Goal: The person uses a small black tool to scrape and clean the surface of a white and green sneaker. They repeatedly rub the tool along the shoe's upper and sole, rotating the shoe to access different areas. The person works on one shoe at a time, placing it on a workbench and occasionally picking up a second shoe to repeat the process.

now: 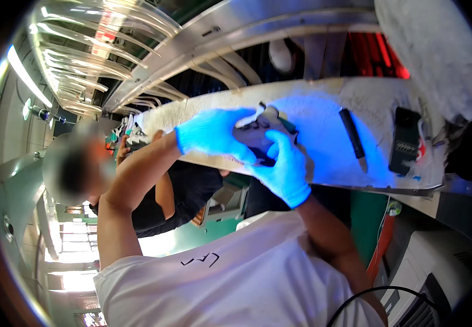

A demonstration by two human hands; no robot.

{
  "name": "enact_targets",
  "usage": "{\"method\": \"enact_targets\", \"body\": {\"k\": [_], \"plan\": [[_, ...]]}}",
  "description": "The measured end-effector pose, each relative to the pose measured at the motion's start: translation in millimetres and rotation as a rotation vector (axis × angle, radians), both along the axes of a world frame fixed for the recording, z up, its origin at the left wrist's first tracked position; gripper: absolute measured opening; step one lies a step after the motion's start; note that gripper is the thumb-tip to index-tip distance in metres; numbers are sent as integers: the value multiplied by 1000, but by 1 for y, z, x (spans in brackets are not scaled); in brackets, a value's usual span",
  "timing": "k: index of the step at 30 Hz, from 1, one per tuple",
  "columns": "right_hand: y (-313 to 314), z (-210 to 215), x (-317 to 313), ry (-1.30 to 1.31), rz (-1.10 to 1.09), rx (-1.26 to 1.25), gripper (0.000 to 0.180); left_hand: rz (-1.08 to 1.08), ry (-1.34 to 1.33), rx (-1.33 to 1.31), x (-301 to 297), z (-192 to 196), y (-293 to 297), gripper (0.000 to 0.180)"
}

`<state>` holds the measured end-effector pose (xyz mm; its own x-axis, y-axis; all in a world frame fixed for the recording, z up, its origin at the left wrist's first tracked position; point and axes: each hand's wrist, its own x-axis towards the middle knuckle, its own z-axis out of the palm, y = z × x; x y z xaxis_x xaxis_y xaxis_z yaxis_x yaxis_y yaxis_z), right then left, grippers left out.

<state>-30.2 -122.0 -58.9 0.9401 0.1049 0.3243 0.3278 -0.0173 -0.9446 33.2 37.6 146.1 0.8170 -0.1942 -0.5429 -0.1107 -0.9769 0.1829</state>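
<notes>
Holding steady | shoe (255, 138) is pinched between curled fingers of left hand (207, 132) and right hand (286, 170) | gentle, even pressure should be applied over the lit worktop (326, 128).

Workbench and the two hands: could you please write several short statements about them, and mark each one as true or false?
1. The left hand and the right hand both touch the grey shoe-like item. True.
2. The right hand is bare. False: it is gloved.
3. The black-handled tool lies left of the dark flat device. True.
4. The left hand holds that tool. False: it lies on the workbench.
</notes>
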Motion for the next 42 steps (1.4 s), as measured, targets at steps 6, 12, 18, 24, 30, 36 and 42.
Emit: {"method": "enact_targets", "body": {"k": [6, 12, 18, 24, 30, 36, 42], "plan": [[9, 11, -3, -21, 29, -75, 82, 305, 537, -173, 37, -56, 19, 65], [13, -2, -15, 89, 187, 105, 87, 91, 307, 70, 5, -26, 3, 66], [-25, -3, -39, 148, 166, 219, 86, -105, 29, -423, -43, 30, 10, 74], [-27, -9, -56, 28, 128, 111, 95, 266, -110, -384, -89, 19, -7, 67], [-29, -7, -88, 38, -70, -126, 91, 118, -325, -461, -111, -18, 18, 60], [-24, -10, -79, 47, -43, -115, 90, -83, -356, -499, -96, -27, 38, 59], [-20, -4, -69, 62, -59, -176, 91, -108, -300, -566, -87, -31, 51, 60]]}}
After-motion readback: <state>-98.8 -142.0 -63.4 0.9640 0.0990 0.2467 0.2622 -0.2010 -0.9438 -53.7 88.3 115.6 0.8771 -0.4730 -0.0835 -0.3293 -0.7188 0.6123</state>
